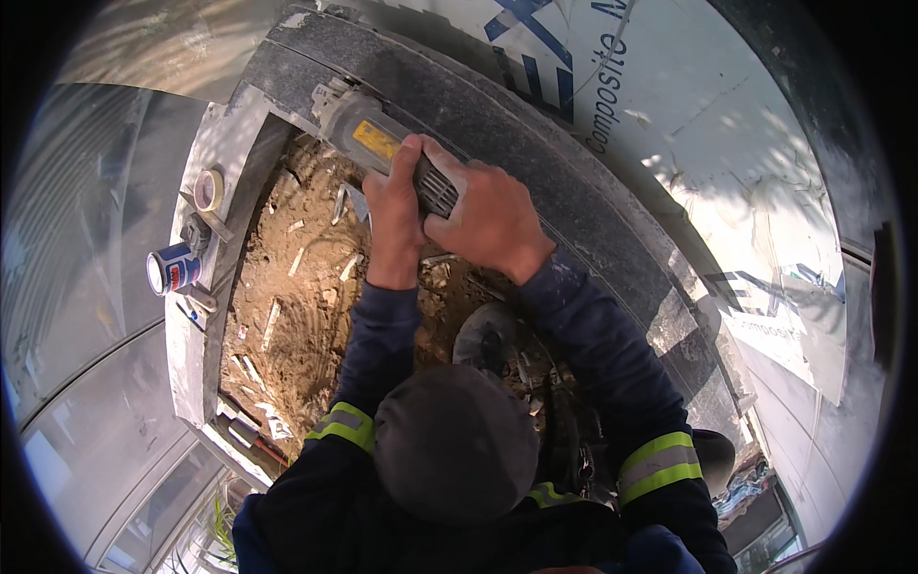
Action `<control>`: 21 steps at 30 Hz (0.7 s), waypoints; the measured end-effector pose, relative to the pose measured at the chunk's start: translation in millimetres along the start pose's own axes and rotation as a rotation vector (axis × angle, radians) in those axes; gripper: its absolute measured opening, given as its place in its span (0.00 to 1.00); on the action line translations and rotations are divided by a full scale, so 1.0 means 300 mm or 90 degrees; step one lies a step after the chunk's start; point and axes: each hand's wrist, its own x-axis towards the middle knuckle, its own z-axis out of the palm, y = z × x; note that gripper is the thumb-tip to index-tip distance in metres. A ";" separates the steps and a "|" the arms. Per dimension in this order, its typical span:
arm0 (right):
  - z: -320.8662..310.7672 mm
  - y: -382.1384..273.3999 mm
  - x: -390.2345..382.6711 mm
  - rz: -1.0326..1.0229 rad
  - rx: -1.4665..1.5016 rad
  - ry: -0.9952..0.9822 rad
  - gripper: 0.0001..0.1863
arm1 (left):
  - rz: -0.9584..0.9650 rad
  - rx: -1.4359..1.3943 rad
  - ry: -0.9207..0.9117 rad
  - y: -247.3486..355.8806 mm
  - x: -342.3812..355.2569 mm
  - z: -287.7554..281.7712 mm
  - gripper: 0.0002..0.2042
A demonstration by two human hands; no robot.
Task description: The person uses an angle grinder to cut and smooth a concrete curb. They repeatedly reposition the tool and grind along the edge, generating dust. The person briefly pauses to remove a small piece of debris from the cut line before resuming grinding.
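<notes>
An angle grinder [356,122] with a dusty grey body and a yellow label lies across the inner edge of a dark stone ledge [459,120]. Its metal head points to the far left, over the stone; I cannot make out a disc. My left hand [394,215] wraps round the near side of the body, thumb pointing up along it. On the vented rear end, my right hand [497,215] is closed from the right. Both hands sit close together, and my dark sleeves with reflective bands come from below.
Loose soil [287,297] with broken chips fills the bed inside the ledge. On the pale left rim stand a tape roll [207,189], a blue and white can [173,269] and small tools. A white printed panel [688,105] leans beyond the ledge at the right.
</notes>
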 end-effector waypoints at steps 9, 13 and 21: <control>-0.003 0.013 0.016 0.005 0.045 -0.019 0.48 | -0.053 0.043 0.001 0.022 -0.003 0.012 0.17; 0.016 0.002 0.042 -0.036 0.047 -0.004 0.49 | -0.077 -0.101 0.018 0.011 0.038 -0.015 0.17; 0.010 -0.019 0.105 0.015 0.064 -0.048 0.50 | -0.098 -0.088 0.004 0.026 0.091 -0.021 0.19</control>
